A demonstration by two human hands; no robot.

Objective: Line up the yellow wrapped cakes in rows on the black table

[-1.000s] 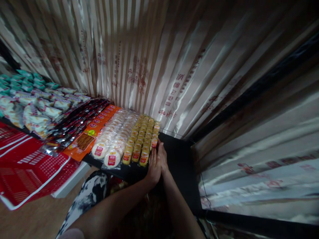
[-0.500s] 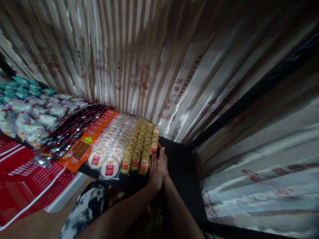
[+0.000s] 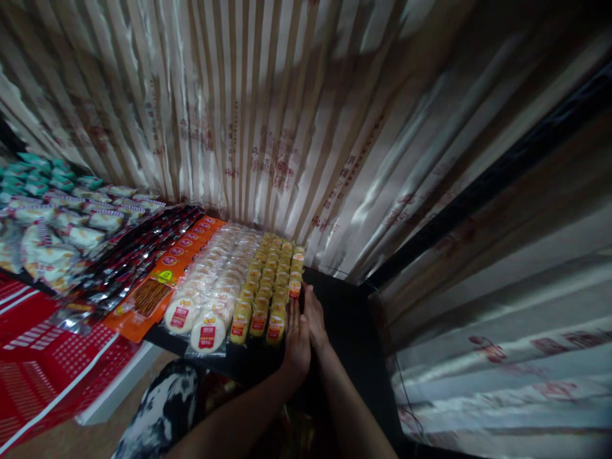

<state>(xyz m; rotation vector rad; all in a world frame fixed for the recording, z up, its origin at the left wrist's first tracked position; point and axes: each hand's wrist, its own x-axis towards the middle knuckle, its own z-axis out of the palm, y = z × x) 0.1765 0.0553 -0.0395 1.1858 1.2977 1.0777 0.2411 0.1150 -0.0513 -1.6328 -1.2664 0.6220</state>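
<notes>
Rows of yellow wrapped snack rolls (image 3: 268,287) with red-and-white labels lie on a black tabletop (image 3: 347,319). The rightmost row is shorter and ends in an orange-labelled roll (image 3: 295,289). My left hand (image 3: 297,341), fingers stretched forward, lies at the near end of that short row. Beside it my right hand (image 3: 315,317) reaches along the row's right side, its fingers extended and close together. The hands are side by side; their fingertips are at or against the nearest roll. Whether anything lies between the palms is hidden.
Left of the rolls are round white rice crackers (image 3: 208,325), an orange snack packet (image 3: 160,280), dark shiny packets (image 3: 136,255), white packets (image 3: 81,220) and green packets (image 3: 36,172). A red basket (image 3: 43,370) stands front left. Pleated curtain (image 3: 248,127) hangs behind.
The view has tilted slightly, so the table goods sit a little lower. My hands stay at the short row, the right one slightly farther from the left.
</notes>
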